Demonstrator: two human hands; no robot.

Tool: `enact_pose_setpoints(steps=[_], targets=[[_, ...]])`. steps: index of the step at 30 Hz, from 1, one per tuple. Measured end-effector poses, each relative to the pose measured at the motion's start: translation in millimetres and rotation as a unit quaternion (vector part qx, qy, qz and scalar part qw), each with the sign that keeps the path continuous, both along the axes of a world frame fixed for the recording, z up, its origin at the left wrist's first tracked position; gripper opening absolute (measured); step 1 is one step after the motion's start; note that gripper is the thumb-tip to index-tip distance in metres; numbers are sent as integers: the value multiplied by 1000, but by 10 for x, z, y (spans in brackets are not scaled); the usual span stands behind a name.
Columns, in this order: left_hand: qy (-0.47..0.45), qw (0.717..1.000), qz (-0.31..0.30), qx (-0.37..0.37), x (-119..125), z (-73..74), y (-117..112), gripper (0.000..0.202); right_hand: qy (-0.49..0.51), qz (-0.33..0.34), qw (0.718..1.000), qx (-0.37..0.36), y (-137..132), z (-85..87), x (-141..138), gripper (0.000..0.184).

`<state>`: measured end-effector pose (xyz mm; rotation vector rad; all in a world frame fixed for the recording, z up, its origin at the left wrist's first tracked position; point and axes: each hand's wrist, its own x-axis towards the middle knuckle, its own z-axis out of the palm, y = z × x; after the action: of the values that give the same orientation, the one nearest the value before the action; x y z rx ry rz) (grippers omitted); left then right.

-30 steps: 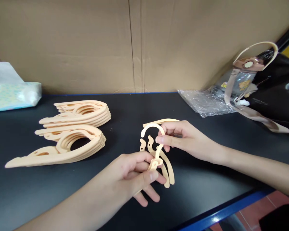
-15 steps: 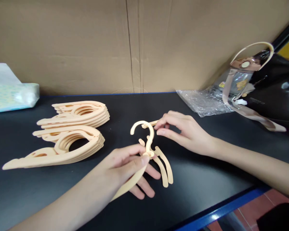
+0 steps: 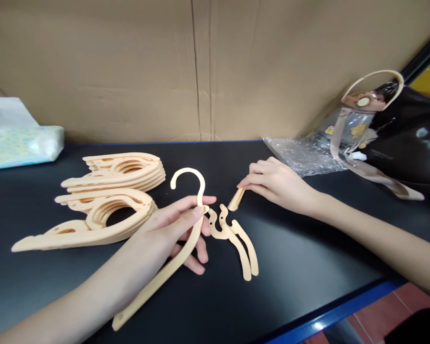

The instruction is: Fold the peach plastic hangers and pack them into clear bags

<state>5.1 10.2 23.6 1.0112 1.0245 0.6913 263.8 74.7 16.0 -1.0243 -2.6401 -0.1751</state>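
Note:
My left hand [image 3: 165, 227] pinches a partial cream hanger [image 3: 165, 273] at the joint between its curved hook and one long arm. That arm slants down toward the table's near side. To the right, my right hand [image 3: 277, 180] grips the upper end of a short cream hanger piece [image 3: 236, 199], which tilts down toward the tabletop. Between the hands, several loose curved hanger pieces [image 3: 241, 251] lie on the black table, some with small holes; left fingers partly cover one. Behind my left wrist rests a stack of folded hangers [image 3: 123, 235].
A second stack of folded hangers [image 3: 129, 183] lies just behind the first. At the far left is a tissue pack [image 3: 25, 145]. Crumpled clear plastic [image 3: 301, 155], a strapped water bottle [image 3: 360, 122] and a black bag [image 3: 412, 143] sit at right. Cardboard [image 3: 129, 71] stands behind.
My left hand has moved left and up, turning the hanger so its long arm shows. My right hand has lifted the short piece from the table and tipped it downward.

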Motion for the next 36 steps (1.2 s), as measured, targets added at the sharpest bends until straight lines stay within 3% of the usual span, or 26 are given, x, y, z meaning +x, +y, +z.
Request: enact_pose_setpoints(steps=[8,16,18,21,26,31,36], targets=[[10,1000,12,3,-24,-14,-7,34,35,-7,993,-111,-53,48,28,19],[26,1000,2,-3,-35,-41,5,23,29,-42,996,-67,-35,29,29,27],[35,999,13,2,-29,-27,9,22,32,-17,997,-68,-38,10,19,32],[50,998,37,-5,-13,1,9,25,51,24,995,-87,-57,2,-11,20],[44,996,73,-40,4,25,11,24,153,46,968,-193,-157,66,-70,19],[29,995,68,-64,23,53,25,24,162,133,948,-240,-218,87,-102,15],[19,997,33,-72,10,92,8,25,163,139,948,-233,-225,81,-96,16]])
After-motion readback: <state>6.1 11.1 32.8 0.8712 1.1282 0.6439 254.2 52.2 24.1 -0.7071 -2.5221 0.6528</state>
